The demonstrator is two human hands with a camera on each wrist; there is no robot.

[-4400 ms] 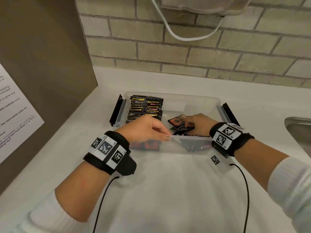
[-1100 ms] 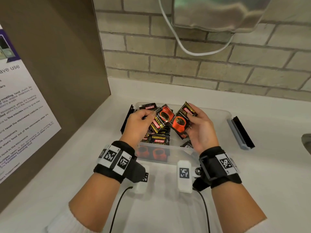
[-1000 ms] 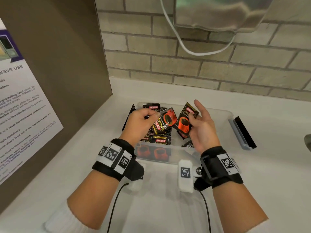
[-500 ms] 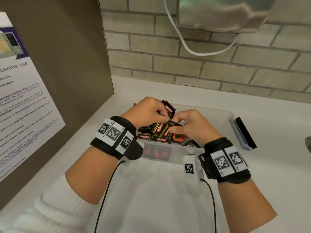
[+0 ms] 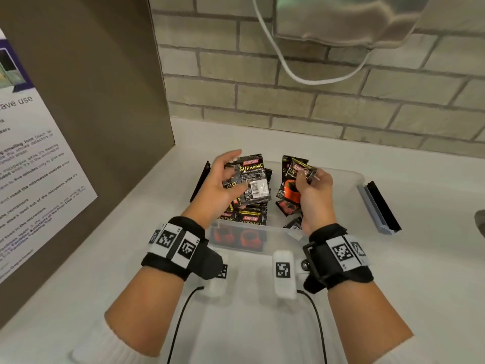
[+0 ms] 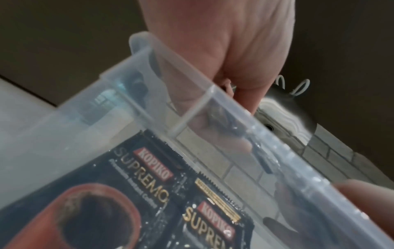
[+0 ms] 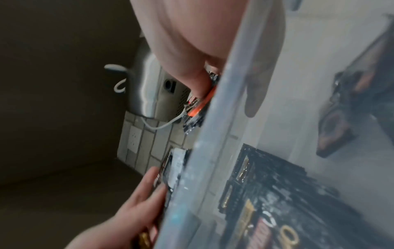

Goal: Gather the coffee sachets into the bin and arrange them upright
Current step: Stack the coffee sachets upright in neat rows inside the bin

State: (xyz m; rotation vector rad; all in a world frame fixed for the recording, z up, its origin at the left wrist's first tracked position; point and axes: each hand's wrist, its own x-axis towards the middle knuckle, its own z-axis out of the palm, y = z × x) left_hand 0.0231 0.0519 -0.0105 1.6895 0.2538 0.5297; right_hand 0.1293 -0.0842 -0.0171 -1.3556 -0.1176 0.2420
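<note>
A clear plastic bin (image 5: 351, 177) sits on the white counter, with black coffee sachets (image 5: 249, 219) standing in a row at its left end and loose ones (image 5: 284, 207) lying near the middle. My left hand (image 5: 223, 185) holds a small stack of sachets (image 5: 252, 179) above the bin, thumb pressed on their faces. My right hand (image 5: 312, 187) pinches two or three sachets (image 5: 292, 177) with orange cups printed on them. In the left wrist view the bin rim (image 6: 213, 94) crosses in front of the sachets (image 6: 149, 193); the right wrist view shows the bin wall (image 7: 224, 118).
A brown panel (image 5: 91, 88) with a printed notice stands at the left. The brick wall (image 5: 341, 106) carries a metal dispenser (image 5: 341, 19) and a white cable. The bin's lid latches (image 5: 380, 206) hang open at both ends. A sink edge (image 5: 480, 222) shows far right.
Half a second ago both hands were together low in the bin; now they have lifted and parted, each holding its own sachets above it.
</note>
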